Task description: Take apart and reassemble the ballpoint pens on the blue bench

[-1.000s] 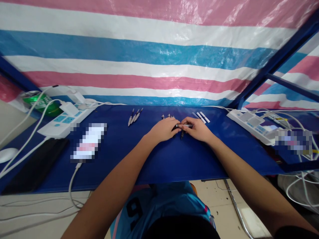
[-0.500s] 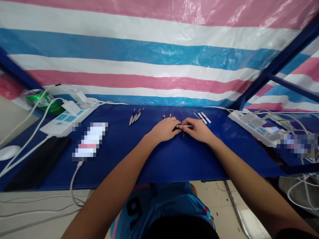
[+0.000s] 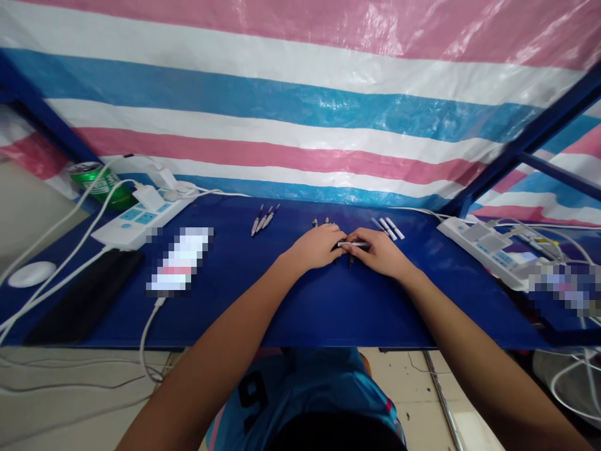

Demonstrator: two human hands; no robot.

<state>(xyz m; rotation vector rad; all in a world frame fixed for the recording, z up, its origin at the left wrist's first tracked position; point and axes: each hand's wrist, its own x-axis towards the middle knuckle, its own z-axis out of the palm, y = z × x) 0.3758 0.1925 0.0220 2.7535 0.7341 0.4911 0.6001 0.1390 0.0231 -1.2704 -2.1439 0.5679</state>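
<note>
Slim metal-barrelled pen (image 3: 352, 244) held crosswise just above the blue tabletop (image 3: 328, 307), closed in the fingers of the right hand (image 3: 378, 252), with thumb and fingertips pinched around the barrel. Left hand (image 3: 317, 246) close alongside, fingers together and curled inward, tips at the pen's other end; gripping or only touching, impossible to tell from this view. Dark pen part (image 3: 350, 260) just below the pen, partly hidden by the hands. Small dark pen pieces (image 3: 323, 222) in a short row just beyond the left hand; three pens (image 3: 265, 219) side by side farther left; white pen barrels (image 3: 388, 228) just beyond the right hand. Farther out on the tabletop, a white power strip (image 3: 141, 224) to the left, with a pixelated object (image 3: 181, 260) nearby, and a second white power strip (image 3: 483, 250) to the right. Green drink can (image 3: 98, 183) beyond the left strip, against a striped tarpaulin (image 3: 300, 106) in pink, white and blue.
</note>
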